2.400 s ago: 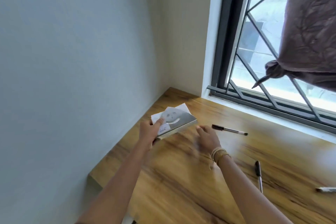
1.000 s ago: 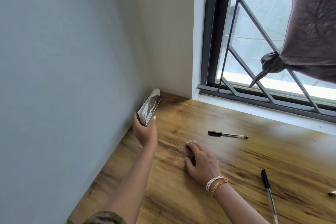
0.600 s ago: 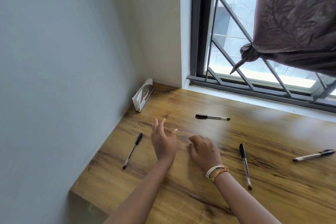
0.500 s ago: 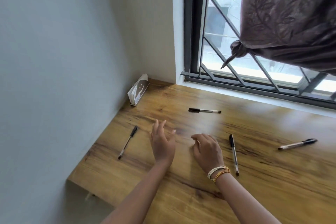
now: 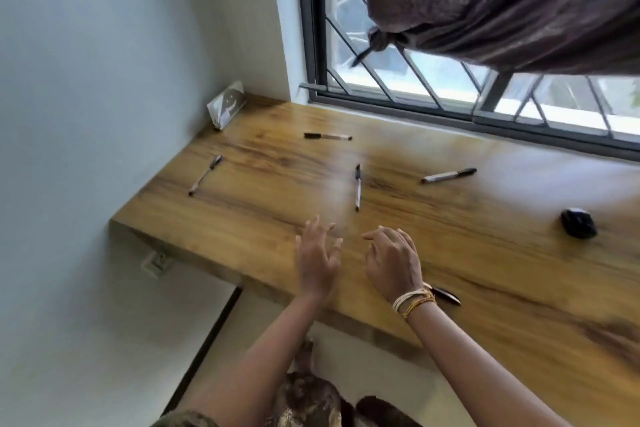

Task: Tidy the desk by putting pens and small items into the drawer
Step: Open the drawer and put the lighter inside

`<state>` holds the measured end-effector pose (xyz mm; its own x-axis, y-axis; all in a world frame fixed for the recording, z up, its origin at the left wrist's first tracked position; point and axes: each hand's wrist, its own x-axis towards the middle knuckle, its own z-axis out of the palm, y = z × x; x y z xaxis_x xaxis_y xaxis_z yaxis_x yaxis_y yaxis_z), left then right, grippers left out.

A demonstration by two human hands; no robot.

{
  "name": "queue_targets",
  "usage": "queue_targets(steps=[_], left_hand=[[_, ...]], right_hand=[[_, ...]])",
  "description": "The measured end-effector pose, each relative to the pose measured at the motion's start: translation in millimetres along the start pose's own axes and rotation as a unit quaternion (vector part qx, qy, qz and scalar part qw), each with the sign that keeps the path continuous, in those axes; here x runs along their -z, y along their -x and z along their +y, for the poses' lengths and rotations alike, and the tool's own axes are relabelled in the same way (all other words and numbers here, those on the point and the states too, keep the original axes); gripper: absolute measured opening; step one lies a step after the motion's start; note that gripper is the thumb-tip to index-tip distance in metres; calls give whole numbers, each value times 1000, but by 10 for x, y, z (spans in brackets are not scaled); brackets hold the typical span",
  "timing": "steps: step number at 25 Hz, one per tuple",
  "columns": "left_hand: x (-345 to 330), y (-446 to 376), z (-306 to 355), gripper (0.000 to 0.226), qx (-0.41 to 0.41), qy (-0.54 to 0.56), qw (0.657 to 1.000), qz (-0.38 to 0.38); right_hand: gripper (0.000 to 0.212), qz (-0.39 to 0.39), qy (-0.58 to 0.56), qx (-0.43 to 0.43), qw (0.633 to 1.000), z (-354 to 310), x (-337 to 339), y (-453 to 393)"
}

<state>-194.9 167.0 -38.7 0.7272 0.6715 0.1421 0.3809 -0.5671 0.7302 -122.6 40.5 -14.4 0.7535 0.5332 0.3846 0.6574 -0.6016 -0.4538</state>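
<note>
Several black-capped pens lie scattered on the wooden desk [image 5: 485, 288]: one at the left [image 5: 205, 174], one at the back [image 5: 328, 136], one in the middle [image 5: 357, 186] and one further right [image 5: 448, 176]. A small black object [image 5: 578, 222] sits at the right. Another dark item [image 5: 446, 294] shows just behind my right wrist. My left hand [image 5: 317, 258] hovers over the desk's front with fingers spread, holding nothing. My right hand [image 5: 393, 258] is beside it, fingers loosely curled and empty. No drawer is in view.
A small booklet [image 5: 227, 108] leans against the wall in the back left corner. A barred window [image 5: 415, 80] with a knotted brown curtain [image 5: 502, 0] runs behind the desk. A wall socket [image 5: 157, 263] sits below the desk's left end.
My left hand left the booklet leaning in the corner and came back beside the right hand. Both hands drew towards the desk's front edge as the view pulled back, showing more pens.
</note>
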Motion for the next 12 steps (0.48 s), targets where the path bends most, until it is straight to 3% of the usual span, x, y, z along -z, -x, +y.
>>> queue_targets(steps=[4, 7, 10, 12], left_hand=[[-184, 652, 290, 42, 11, -24, 996, -83], [-176, 1033, 361, 50, -5, -100, 982, -157], [-66, 1188, 287, 56, -61, -187, 956, -219], [6, 1225, 218, 57, -96, -232, 939, -235]], right_hand=[[25, -5, -1, -23, 1000, 118, 410, 593], [25, -29, 2, -36, 999, 179, 565, 1031], [26, -37, -67, -114, 991, 194, 620, 1362], [25, 0, -117, -167, 979, 193, 650, 1551]])
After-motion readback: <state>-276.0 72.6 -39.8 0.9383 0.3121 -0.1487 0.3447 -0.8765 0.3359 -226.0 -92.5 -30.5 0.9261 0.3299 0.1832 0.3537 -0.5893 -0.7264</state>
